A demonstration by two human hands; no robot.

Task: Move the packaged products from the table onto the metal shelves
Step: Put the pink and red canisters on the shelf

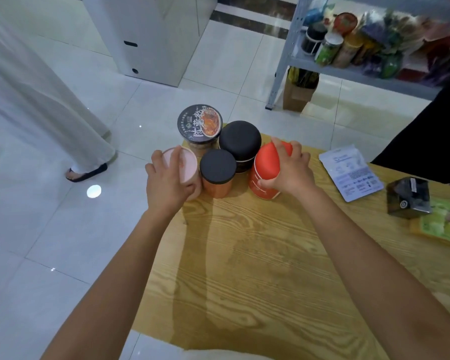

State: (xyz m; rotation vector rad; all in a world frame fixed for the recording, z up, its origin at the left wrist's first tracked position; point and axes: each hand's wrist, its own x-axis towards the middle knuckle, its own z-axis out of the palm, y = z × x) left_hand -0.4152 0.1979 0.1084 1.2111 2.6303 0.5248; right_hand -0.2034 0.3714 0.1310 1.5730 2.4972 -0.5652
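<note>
Several round tubs stand clustered at the far left corner of the wooden table [257, 268]. My left hand [166, 180] grips a pink-lidded tub [186, 162] from above at the table's edge. My right hand [289, 170] is wrapped over a red-orange canister [264, 165] that leans slightly. Between them stand an orange tub with a black lid [217, 167], a larger black-lidded jar [240, 141] and a noodle cup with a printed dark lid [200, 123]. The metal shelves [286, 58] rise at the back right, holding several jars and packets.
On the table's right lie a white pouch [350, 172], a dark shiny box [408, 198] and a green packet [444, 224]. A person in white trousers and a sandal [86, 174] stands on the tiled floor at left. A cardboard box [296, 92] sits under the shelves.
</note>
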